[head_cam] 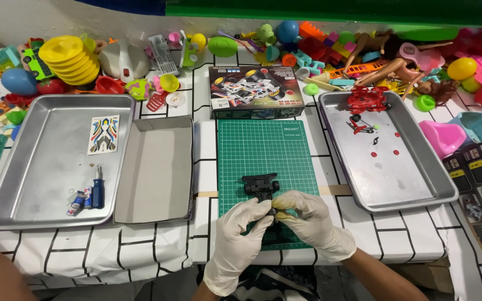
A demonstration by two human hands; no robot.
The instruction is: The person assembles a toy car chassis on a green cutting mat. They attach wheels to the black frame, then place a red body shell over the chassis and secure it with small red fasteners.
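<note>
We grip the black toy-car chassis (pixel 261 186) over the green cutting mat (pixel 267 149), left hand (pixel 240 234) and right hand (pixel 308 214) fingers closed round its near end. Best keep it low, steady, pinched firmly.

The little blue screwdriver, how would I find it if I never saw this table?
Look at the big metal tray on the left. Near its front edge lies the blue screwdriver, beside small batteries. It is the only long, thin tool there; the sticker sheet is flat.
</note>
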